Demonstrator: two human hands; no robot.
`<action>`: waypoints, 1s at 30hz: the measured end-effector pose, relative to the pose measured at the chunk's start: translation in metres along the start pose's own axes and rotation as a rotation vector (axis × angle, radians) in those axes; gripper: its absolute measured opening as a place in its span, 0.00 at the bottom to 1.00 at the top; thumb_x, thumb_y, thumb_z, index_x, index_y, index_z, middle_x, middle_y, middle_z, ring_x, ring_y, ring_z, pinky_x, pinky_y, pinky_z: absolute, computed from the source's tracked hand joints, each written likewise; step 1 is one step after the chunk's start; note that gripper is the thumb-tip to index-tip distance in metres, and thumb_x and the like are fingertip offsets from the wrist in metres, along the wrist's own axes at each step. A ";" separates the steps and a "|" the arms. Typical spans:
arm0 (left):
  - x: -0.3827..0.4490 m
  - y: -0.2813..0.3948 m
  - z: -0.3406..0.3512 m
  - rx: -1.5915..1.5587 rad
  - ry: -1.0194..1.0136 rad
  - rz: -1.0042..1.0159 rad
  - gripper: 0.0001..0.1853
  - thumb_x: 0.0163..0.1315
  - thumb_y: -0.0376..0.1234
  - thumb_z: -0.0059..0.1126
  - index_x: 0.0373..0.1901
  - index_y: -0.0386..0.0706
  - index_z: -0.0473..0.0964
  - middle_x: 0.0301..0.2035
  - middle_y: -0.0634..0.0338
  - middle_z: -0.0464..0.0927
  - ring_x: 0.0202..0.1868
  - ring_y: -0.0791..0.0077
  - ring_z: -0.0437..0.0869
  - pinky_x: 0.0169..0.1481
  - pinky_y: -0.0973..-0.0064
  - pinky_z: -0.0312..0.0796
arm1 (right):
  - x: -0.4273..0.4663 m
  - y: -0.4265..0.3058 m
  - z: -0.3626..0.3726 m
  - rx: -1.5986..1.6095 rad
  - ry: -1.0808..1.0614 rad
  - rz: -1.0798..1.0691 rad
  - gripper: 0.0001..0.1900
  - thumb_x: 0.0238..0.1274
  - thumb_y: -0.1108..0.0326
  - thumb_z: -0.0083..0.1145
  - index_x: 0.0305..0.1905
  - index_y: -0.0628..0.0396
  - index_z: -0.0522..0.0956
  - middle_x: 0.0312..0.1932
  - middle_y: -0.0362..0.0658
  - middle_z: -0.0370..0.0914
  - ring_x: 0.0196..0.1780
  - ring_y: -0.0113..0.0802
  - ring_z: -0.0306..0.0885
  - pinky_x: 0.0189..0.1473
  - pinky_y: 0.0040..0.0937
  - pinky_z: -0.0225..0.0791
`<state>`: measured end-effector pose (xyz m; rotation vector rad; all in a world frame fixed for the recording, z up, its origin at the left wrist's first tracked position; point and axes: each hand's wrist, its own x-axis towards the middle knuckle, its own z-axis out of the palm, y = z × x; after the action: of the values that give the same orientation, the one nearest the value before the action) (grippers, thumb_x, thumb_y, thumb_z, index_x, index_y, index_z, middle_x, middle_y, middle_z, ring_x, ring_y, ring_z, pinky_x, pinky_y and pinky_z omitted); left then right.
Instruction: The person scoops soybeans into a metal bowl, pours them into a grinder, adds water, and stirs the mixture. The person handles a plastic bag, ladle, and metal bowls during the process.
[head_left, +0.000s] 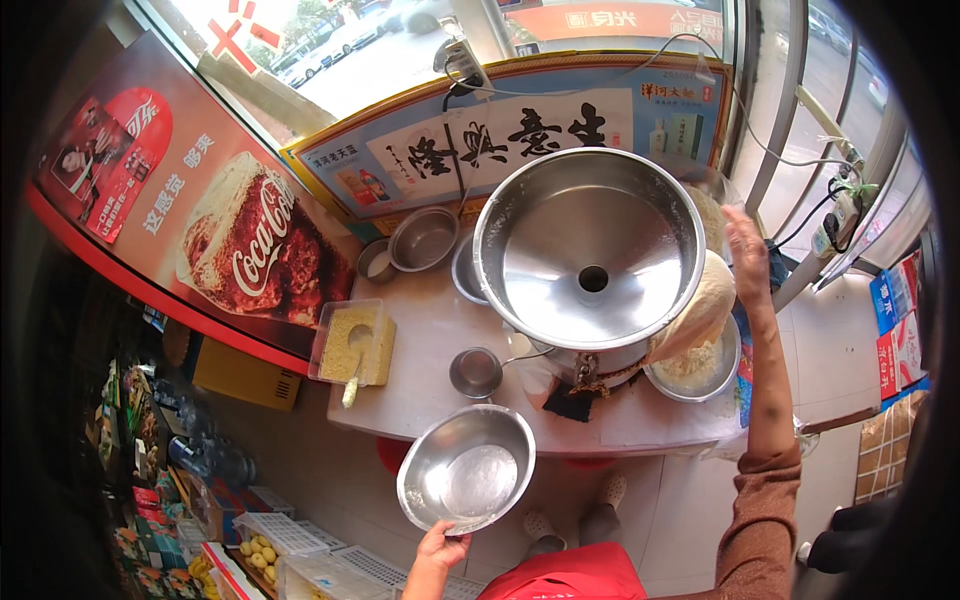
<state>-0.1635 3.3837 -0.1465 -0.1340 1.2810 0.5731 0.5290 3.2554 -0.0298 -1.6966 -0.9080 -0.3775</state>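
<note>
My left hand (442, 544) grips the near rim of a shallow stainless steel basin (469, 471), tilted off the table's front edge. A light dusting of pale powder clings inside it. My right hand (746, 247), slightly blurred, is raised beside a clear plastic container or bag (709, 206) with pale contents. Whether it touches that plastic is unclear. Between my hands stands a wide steel hopper (547, 247) with a round hole in its bottom. From its right side a cream cloth sleeve (699, 304) hangs over a metal bowl (731, 367) holding pale, crumbly powder (686, 369).
On the white table (420, 397) sit a clear tub (339, 319) of yellow grain with a spoon (352, 379), a small metal pot (478, 373), and metal bowls (424, 238). A framed sign (510, 139) and cords (795, 161) lie behind. A person's dark trouser legs (847, 532) show at right.
</note>
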 end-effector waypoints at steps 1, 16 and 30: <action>0.001 -0.004 0.004 0.004 0.028 0.029 0.18 0.57 0.20 0.53 0.52 0.34 0.71 0.47 0.50 0.79 0.45 0.56 0.83 0.47 0.61 0.81 | -0.005 -0.001 0.001 -0.033 0.110 0.033 0.20 0.77 0.59 0.47 0.59 0.63 0.78 0.62 0.54 0.77 0.67 0.49 0.72 0.71 0.38 0.60; 0.012 -0.017 0.003 0.146 0.092 -0.037 0.17 0.55 0.21 0.55 0.48 0.37 0.74 0.45 0.54 0.82 0.43 0.59 0.84 0.46 0.63 0.81 | -0.219 0.098 0.093 1.290 0.623 1.755 0.26 0.71 0.41 0.50 0.65 0.42 0.71 0.59 0.40 0.75 0.56 0.39 0.75 0.57 0.39 0.71; -0.004 -0.105 0.056 0.419 0.015 -0.067 0.20 0.59 0.23 0.54 0.55 0.39 0.70 0.53 0.54 0.77 0.55 0.60 0.79 0.63 0.55 0.72 | -0.218 0.128 0.031 1.528 0.402 1.327 0.14 0.71 0.76 0.44 0.56 0.70 0.73 0.51 0.50 0.79 0.49 0.39 0.79 0.58 0.35 0.76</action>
<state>-0.0660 3.3155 -0.1481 0.1663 1.3789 0.2378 0.4741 3.1916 -0.2702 -0.4166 0.3948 0.7240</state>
